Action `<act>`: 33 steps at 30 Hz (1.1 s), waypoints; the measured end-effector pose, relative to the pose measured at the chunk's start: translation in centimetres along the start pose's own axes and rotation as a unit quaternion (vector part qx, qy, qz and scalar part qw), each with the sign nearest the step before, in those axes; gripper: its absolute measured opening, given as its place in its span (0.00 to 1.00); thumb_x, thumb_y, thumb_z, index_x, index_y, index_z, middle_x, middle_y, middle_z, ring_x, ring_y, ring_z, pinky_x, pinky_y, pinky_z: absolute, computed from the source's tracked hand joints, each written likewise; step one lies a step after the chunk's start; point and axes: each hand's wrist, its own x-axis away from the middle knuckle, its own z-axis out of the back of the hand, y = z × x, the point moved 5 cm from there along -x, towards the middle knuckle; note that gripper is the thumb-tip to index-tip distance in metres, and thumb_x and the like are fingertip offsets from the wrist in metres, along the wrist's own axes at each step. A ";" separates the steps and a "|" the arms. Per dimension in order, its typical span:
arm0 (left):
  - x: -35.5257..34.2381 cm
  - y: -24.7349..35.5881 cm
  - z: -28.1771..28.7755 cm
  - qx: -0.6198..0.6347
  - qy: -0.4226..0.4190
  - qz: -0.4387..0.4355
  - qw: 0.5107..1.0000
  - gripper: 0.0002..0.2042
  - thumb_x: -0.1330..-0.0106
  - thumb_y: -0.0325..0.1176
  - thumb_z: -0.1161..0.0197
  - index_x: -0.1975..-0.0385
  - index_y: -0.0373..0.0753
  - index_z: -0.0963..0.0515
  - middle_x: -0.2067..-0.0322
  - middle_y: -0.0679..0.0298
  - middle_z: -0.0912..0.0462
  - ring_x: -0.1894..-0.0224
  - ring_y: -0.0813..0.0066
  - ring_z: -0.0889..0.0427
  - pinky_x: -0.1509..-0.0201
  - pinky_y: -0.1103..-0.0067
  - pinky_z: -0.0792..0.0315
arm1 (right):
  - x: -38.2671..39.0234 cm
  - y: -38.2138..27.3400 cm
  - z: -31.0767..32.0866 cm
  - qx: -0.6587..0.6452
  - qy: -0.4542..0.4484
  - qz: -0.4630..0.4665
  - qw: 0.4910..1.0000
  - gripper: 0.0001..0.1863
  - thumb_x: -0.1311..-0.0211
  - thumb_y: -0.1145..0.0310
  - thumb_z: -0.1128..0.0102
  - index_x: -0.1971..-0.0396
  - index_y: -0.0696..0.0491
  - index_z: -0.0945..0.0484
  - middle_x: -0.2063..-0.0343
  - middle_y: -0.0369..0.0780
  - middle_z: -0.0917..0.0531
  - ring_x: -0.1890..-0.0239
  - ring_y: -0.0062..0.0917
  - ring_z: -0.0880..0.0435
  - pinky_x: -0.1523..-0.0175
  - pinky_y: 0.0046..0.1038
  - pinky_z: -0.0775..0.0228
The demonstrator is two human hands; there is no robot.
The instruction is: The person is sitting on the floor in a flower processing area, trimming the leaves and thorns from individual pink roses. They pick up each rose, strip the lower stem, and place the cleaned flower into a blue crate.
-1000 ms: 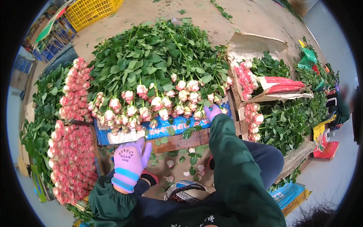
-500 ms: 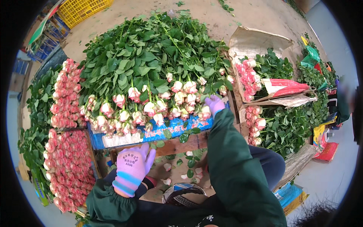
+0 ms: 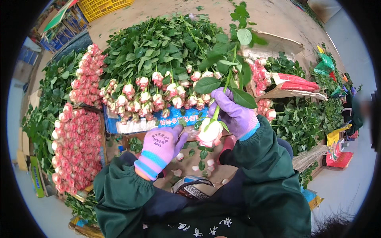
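Note:
My right hand [image 3: 233, 113], in a lilac knit glove with a blue cuff, is closed around the stem of a single rose [image 3: 210, 133]. Its white, pink-edged bloom hangs down toward me, while the leafy stem rises past the hand. To the left, my gloved left hand [image 3: 160, 143] hovers at the near edge of the bench with thumb and fingers apart, holding nothing I can see. Beyond both hands lies a heap of loose roses [image 3: 158, 101], blooms toward me and leaves away, on a bench fronted by a blue printed sheet [image 3: 166, 117].
Tightly packed pink roses [image 3: 77, 146] stand in stacks at my left. At the right, more roses [image 3: 260, 77] lie beside an opened cardboard wrap [image 3: 278, 43]. Fallen petals [image 3: 177, 172] and leaves dot the floor below the bench. A yellow crate [image 3: 105, 8] sits far left.
My right hand has drawn one rose out of the heap and brought it nearer, bloom down. My left hand has moved up and right. The view has shifted slightly.

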 end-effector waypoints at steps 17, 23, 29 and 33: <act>-1.5 1.4 3.8 0.085 0.233 -0.031 0.968 0.45 0.51 0.52 0.30 0.36 0.32 0.38 0.77 0.64 0.22 0.79 0.63 0.23 0.73 0.71 0.33 | -3.2 3.3 -4.0 -0.256 -0.161 -0.048 0.952 0.26 0.26 0.59 0.55 0.35 0.56 0.39 0.59 0.34 0.22 0.51 0.23 0.21 0.43 0.29 0.27; -1.7 1.6 4.7 0.116 0.189 -0.095 0.971 0.37 0.54 0.44 0.31 0.40 0.39 0.31 0.78 0.66 0.21 0.80 0.61 0.24 0.74 0.70 0.33 | -3.1 3.0 -3.2 -0.167 -0.213 -0.058 0.961 0.26 0.26 0.57 0.54 0.36 0.55 0.37 0.58 0.35 0.21 0.51 0.22 0.22 0.46 0.29 0.28; 0.0 4.7 -2.2 -0.074 -0.142 -0.208 0.965 0.32 0.44 0.40 0.38 0.36 0.48 0.34 0.78 0.68 0.23 0.76 0.67 0.21 0.74 0.72 0.30 | -3.8 6.2 2.2 0.230 -0.100 -0.134 0.959 0.19 0.34 0.52 0.43 0.60 0.54 0.22 0.78 0.34 0.18 0.88 0.15 0.29 0.80 0.19 0.36; 1.9 4.8 -4.9 -0.050 -0.129 -0.231 0.963 0.32 0.38 0.47 0.41 0.34 0.45 0.38 0.76 0.66 0.22 0.76 0.67 0.20 0.75 0.72 0.30 | -3.8 15.3 10.5 0.397 -0.049 -0.135 0.907 0.17 0.38 0.55 0.40 0.61 0.55 0.22 0.75 0.38 0.16 0.82 0.23 0.23 0.74 0.26 0.30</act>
